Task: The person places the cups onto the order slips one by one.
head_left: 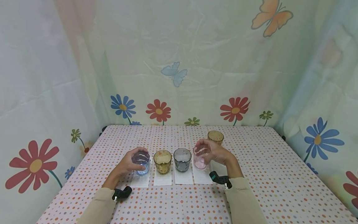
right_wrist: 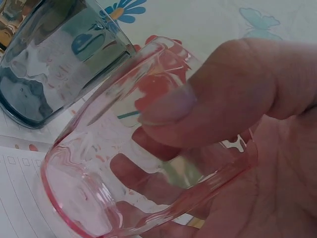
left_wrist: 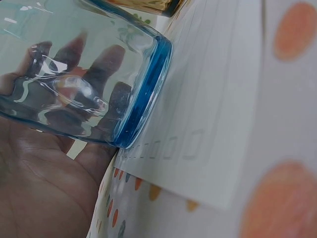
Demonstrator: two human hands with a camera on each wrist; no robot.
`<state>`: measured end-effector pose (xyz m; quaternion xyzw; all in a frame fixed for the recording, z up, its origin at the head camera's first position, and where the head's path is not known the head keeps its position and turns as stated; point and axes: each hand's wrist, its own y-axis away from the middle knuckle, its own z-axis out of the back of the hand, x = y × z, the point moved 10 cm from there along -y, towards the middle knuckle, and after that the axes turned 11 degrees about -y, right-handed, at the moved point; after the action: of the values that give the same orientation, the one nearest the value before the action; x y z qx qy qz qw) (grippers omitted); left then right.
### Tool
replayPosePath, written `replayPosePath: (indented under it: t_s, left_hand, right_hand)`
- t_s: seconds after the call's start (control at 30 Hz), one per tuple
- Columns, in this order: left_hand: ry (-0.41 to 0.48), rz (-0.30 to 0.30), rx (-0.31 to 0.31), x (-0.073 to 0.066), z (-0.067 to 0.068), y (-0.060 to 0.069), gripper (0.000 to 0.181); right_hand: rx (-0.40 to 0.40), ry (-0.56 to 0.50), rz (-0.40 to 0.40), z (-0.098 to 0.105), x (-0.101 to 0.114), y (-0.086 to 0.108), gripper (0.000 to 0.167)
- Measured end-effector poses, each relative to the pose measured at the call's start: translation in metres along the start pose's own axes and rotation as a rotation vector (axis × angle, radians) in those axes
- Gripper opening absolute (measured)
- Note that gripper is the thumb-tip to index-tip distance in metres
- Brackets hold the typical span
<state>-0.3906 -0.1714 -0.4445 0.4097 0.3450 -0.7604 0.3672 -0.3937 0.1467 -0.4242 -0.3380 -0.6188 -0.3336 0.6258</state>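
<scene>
My left hand grips a clear blue glass tumbler, thumb on the near side and fingers round the far side; the left wrist view shows those fingers through the blue tumbler. The tumbler is over a white paper slip. With my right hand I hold a pink glass tumbler, thumb across one side and fingers visible through the pink tumbler in the right wrist view. Between the hands stand an amber tumbler and a grey tumbler, upright on paper slips.
Another amber tumbler stands behind my right hand. A further white slip lies partly under the right wrist. The dotted tablecloth covers the table, with a flowered curtain around the back and sides.
</scene>
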Motion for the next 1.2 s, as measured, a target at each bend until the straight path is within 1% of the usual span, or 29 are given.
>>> replayPosePath:
  t_s: [0.2,0.53,0.73,0.87,1.07,1.13,1.2]
  left_hand:
    - [0.005,0.009,-0.003,0.0,0.0,0.0,0.068]
    - [0.016,0.007,0.004,0.0,-0.001,0.0,0.067]
    - [-0.008,0.007,-0.001,0.0,0.0,0.0,0.067]
    - [-0.008,0.002,-0.001,-0.001,0.0,0.001,0.067]
    - [0.004,-0.012,0.002,-0.003,0.0,0.001,0.066]
    - [0.01,-0.014,0.003,-0.003,0.0,0.001,0.067]
    - [0.016,-0.014,0.004,-0.003,0.0,0.0,0.067]
  right_hand:
    - [0.017,0.026,-0.063,-0.002,-0.005,0.001,0.078]
    - [0.046,0.047,-0.115,-0.006,-0.006,0.005,0.082]
    - [0.055,0.074,-0.131,-0.007,-0.005,0.006,0.084]
    - [0.049,0.087,-0.143,-0.005,-0.006,0.007,0.084]
    - [0.045,0.088,-0.17,-0.004,-0.008,0.01,0.094]
    - [0.045,0.089,-0.167,-0.004,-0.007,0.01,0.098]
    - [0.045,0.086,-0.161,-0.004,-0.006,0.01,0.098]
